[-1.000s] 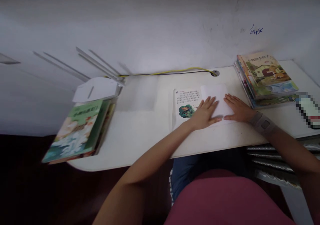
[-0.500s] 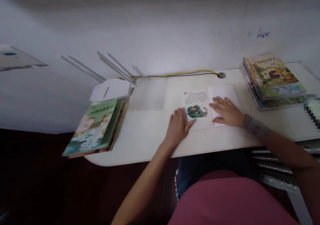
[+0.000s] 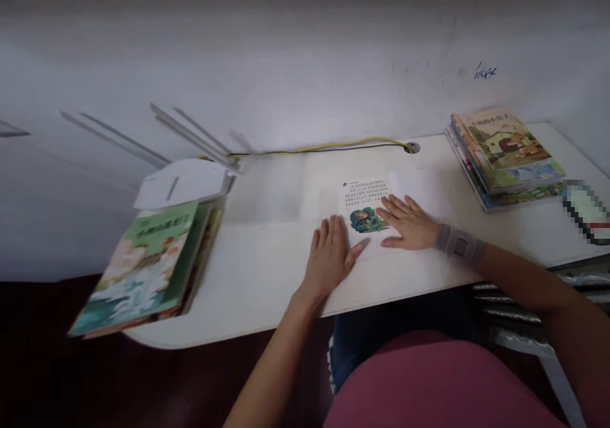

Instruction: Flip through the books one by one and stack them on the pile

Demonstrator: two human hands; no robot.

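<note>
A booklet (image 3: pixel 366 192) lies open on the white desk (image 3: pixel 267 275), its left page printed with text and a green picture. The right side is a blank white page, hard to tell from the desk top. My left hand (image 3: pixel 328 256) rests flat at the booklet's lower left edge, fingers together and stretched, thumb out. Fingers spread, my right hand (image 3: pixel 408 223) lies over the inner part of the open booklet and covers some of the picture. A grey band is around the right wrist.
Stacked picture books (image 3: pixel 509 145) stand at the right, with a blurred-out phone-like object (image 3: pixel 586 209) beside them. More picture books (image 3: pixel 138 263) overhang the left desk end, by a white router (image 3: pixel 183 183) with antennas. A yellow cable (image 3: pixel 314 147) runs along the wall into a hole.
My right hand has slid left across the booklet, from the blank page onto the printed page's edge. The left hand stays by the left edge. The camera view has shifted slightly.
</note>
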